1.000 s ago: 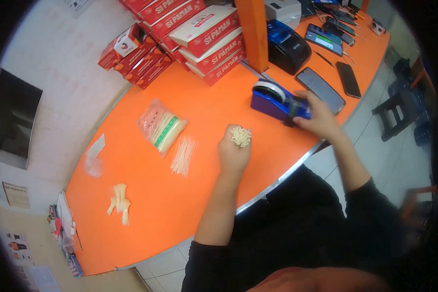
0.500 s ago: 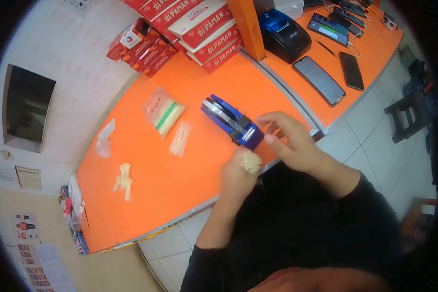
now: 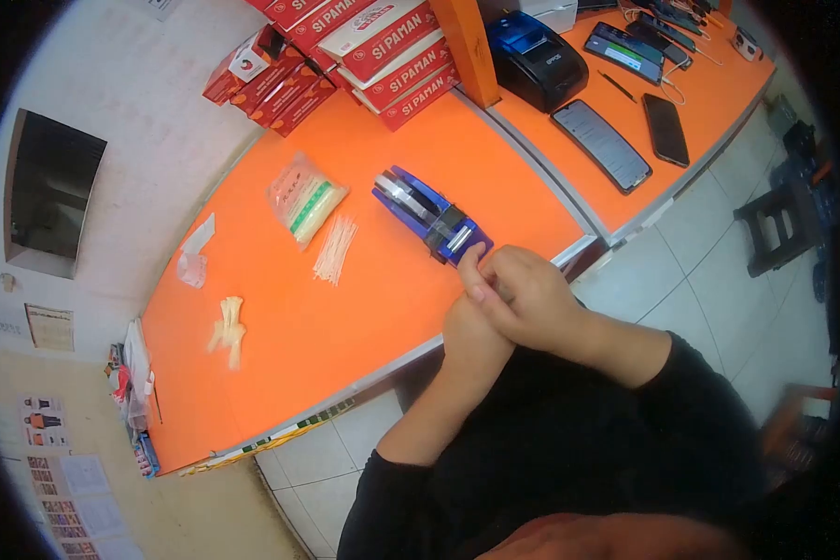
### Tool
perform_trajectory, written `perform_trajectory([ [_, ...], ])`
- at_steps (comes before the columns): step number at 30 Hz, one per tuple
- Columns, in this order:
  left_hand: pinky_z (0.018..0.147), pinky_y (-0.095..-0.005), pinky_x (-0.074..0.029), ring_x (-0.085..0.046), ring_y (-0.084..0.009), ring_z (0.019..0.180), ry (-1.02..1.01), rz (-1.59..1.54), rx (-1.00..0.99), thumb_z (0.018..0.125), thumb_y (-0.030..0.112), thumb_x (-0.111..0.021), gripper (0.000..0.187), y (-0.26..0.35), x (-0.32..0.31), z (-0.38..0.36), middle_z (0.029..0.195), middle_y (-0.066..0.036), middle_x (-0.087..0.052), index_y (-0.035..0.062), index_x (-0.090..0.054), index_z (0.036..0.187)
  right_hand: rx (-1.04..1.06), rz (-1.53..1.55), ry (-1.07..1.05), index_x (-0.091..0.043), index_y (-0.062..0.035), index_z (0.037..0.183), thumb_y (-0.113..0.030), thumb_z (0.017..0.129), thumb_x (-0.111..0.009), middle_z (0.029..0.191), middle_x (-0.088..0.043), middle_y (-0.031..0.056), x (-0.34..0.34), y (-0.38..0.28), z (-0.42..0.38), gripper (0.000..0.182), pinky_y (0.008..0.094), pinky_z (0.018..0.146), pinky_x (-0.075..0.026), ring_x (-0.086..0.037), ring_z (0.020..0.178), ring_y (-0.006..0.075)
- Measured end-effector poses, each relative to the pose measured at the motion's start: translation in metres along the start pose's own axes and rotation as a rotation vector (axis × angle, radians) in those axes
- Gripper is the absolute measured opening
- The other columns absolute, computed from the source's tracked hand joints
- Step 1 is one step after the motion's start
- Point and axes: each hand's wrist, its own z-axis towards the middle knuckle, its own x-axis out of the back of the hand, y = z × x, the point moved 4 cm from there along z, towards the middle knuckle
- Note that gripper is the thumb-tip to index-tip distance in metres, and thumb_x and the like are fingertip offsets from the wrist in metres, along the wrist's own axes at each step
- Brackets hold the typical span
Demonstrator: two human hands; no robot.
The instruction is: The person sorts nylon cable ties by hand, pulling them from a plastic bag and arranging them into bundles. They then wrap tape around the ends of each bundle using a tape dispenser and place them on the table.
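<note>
At the far left of the orange counter (image 3: 364, 308) lies a scrap of clear plastic (image 3: 194, 261), then a small tied bunch of pale ties (image 3: 227, 329). Further along sit a bag (image 3: 303, 207) of the same ties and a loose fan of them (image 3: 334, 248) just beside it. Next comes the blue tape dispenser (image 3: 423, 216), lying at a slant, its cutter end pointing at the person.

The two hands meet right at that cutter end, near the counter's edge. The left hand (image 3: 471, 338) sits underneath, closed into a fist by the look of it, though the right covers its top, so I cannot tell what it grips. The right hand (image 3: 525, 297) lies over it, fingers curled together, with a fingertip (image 3: 474, 273) reaching up to touch the dispenser's end (where the tape would come off).

My guess is the step is drawing off a length of tape to bind whatever the left fist holds. The next move calls for a firm pinch on the tape's free end and a steady pull against the blade.

Off to the right: red boxes (image 3: 364, 47), a black printer (image 3: 537, 61) and several phones (image 3: 602, 145).
</note>
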Motion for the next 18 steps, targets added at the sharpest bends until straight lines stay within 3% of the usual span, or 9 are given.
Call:
perform_trajectory([
  [2,0.061,-0.036,-0.046,-0.06,-0.0324,0.074,-0.211,-0.033,0.234,0.077,0.019,-0.054,0.049,-0.008,-0.009,0.001,0.089,-0.019,-0.058,-0.0002,-0.031,0.116,0.024,0.056,0.023,-0.05,-0.0026,0.072,-0.012,0.076,-0.057,0.064,-0.049,0.0114,-0.007,0.011,0.003,0.012,0.0328,0.054,-0.042,-0.052,0.058,0.0275],
  [4,0.061,-0.0349,-0.046,-0.061,-0.0303,0.075,-0.308,-0.136,0.175,0.078,0.018,-0.053,0.044,-0.015,-0.013,0.002,0.09,-0.018,-0.058,-0.0004,-0.035,0.113,0.043,0.114,0.045,-0.049,-0.0025,0.067,-0.011,0.076,-0.057,0.059,-0.047,0.011,-0.005,0.016,0.009,0.015,0.0323,0.051,-0.041,-0.051,0.054,0.0265],
  [6,0.062,-0.0337,-0.047,-0.061,-0.0281,0.076,-0.404,-0.245,0.12,0.079,0.018,-0.052,0.038,-0.023,-0.011,0.002,0.091,-0.017,-0.059,-0.0006,-0.039,0.111,0.027,-0.076,-0.023,-0.047,-0.0027,0.059,-0.015,0.075,-0.06,0.054,-0.049,0.0121,0.003,0.016,0.011,0.024,0.0369,0.047,-0.042,-0.052,0.051,0.0294],
  [8,0.059,-0.0285,-0.045,-0.06,-0.0211,0.073,-0.778,-0.932,0.523,0.084,0.018,-0.048,0.022,-0.032,-0.015,-0.008,0.086,-0.011,-0.058,0.0019,-0.046,0.099,0.01,-0.07,-0.02,-0.047,-0.003,0.058,-0.016,0.074,-0.06,0.054,-0.049,0.0123,0.01,0.02,0.017,0.024,0.0367,0.047,-0.042,-0.052,0.051,0.0293],
  [12,0.05,-0.0242,-0.042,-0.051,-0.013,0.055,-0.796,-1.165,0.484,0.086,0.025,-0.047,0.023,-0.027,-0.02,-0.01,0.069,-0.004,-0.05,0.0025,-0.047,0.086,0.098,-0.112,-0.029,-0.047,-0.0037,0.058,-0.016,0.073,-0.062,0.055,-0.05,0.0123,0.006,0.021,0.015,0.024,0.0361,0.046,-0.042,-0.053,0.051,0.0288],
  [14,0.047,-0.0212,-0.037,-0.043,-0.0093,0.05,-0.686,-1.146,0.649,0.088,0.025,-0.045,0.02,-0.023,-0.021,-0.009,0.066,0.0,-0.043,0.0046,-0.047,0.084,0.1,-0.126,-0.033,-0.047,-0.0038,0.059,-0.016,0.073,-0.061,0.055,-0.05,0.012,0.002,0.026,0.014,0.024,0.0361,0.047,-0.042,-0.053,0.051,0.0289],
  [18,0.045,-0.0202,-0.034,-0.036,-0.0074,0.049,-0.827,-1.109,0.525,0.089,0.024,-0.043,0.02,-0.049,-0.03,-0.008,0.065,0.001,-0.04,0.0049,-0.048,0.094,-0.015,-0.131,-0.169,-0.05,-0.0039,0.061,-0.022,0.073,-0.062,0.056,-0.051,0.0116,-0.002,0.036,0.02,0.024,0.0364,0.05,-0.043,-0.054,0.054,0.0286],
])
